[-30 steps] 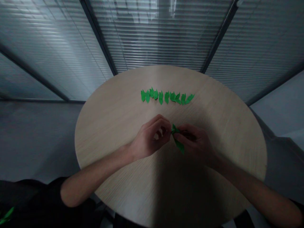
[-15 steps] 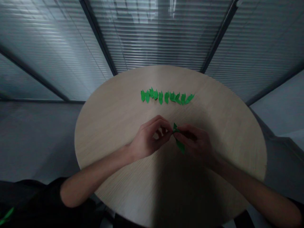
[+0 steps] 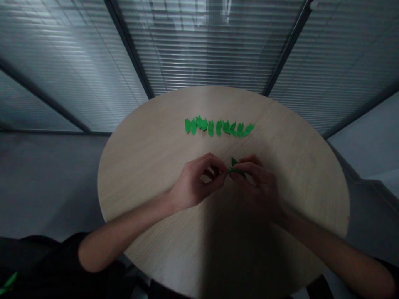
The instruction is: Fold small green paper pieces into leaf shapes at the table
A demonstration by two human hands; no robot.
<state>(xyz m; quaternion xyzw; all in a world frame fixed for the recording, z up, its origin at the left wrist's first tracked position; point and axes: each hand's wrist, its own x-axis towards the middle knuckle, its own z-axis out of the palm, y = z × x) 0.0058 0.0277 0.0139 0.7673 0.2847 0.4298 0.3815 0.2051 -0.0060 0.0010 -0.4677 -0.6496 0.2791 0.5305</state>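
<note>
My left hand (image 3: 195, 180) is closed in a pinch over the middle of the table. Its thumb and fingertips grip one end of a small, bent green strip (image 3: 234, 161). From the other side my right hand (image 3: 262, 187) has its thumb and forefinger closed on the same strip. A pointed tip sticks up between the hands, and my right fingers hide much of the rest. Whether it is paper or ribbon I cannot tell. Beyond my hands lies a row of several green leaf-shaped pieces (image 3: 211, 128), pointed at their ends.
The round wooden table (image 3: 134, 166) carries all of this, with my shadow across its near part. Behind it stands a glass partition with blinds (image 3: 187, 62) and dark frames (image 3: 131, 50). Another bright green piece (image 3: 8, 283) shows at the lower left, against dark cloth.
My right fingers have shifted on the green strip. Its lower end, which hung down below them, is now folded up and mostly hidden. My left hand has hardly moved.
</note>
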